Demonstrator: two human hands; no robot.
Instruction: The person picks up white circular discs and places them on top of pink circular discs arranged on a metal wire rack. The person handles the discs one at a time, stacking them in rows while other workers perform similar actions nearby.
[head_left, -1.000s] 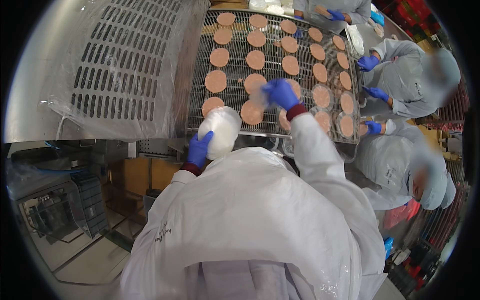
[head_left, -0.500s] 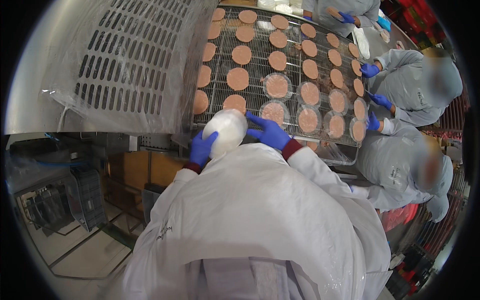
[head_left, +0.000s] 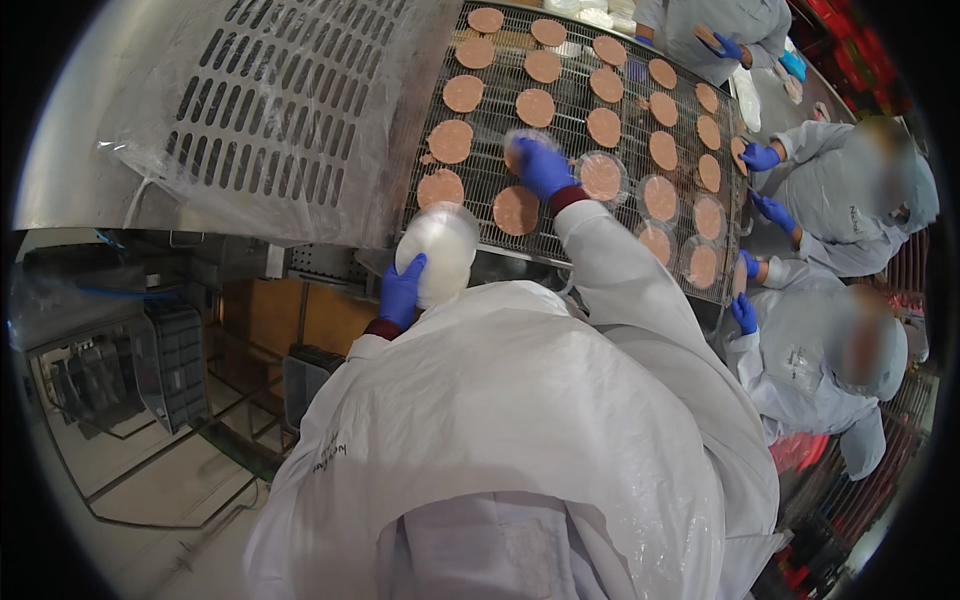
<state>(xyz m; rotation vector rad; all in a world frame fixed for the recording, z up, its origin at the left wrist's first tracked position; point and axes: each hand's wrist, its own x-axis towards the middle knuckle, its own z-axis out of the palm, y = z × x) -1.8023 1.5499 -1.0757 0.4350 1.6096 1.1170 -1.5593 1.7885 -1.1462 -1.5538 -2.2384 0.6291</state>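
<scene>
My left hand (head_left: 402, 290), in a blue glove, grips a stack of round, whitish film discs (head_left: 440, 245) just off the near edge of the wire-mesh conveyor (head_left: 572, 125). Over the belt reaches my right hand (head_left: 543, 168), also gloved in blue and somewhat blurred. Its fingers are bent down on a clear film disc (head_left: 513, 150) lying over a pink meat patty. A bare patty (head_left: 515, 211) lies just nearer to me. To the right, several patties carry clear discs, among them a covered patty (head_left: 600, 177). Farther rows show uncovered patties (head_left: 535, 107).
On the left a slotted steel cover (head_left: 270, 120) wrapped in plastic adjoins the belt. Co-workers (head_left: 840, 195) in pale gowns and blue gloves stand along the right side and far end. Grey crates (head_left: 170, 365) stand low at the left.
My right hand has moved from beside the stack, forward and over the belt, onto a patty. My left hand still holds the stack. The patties appear farther right in view.
</scene>
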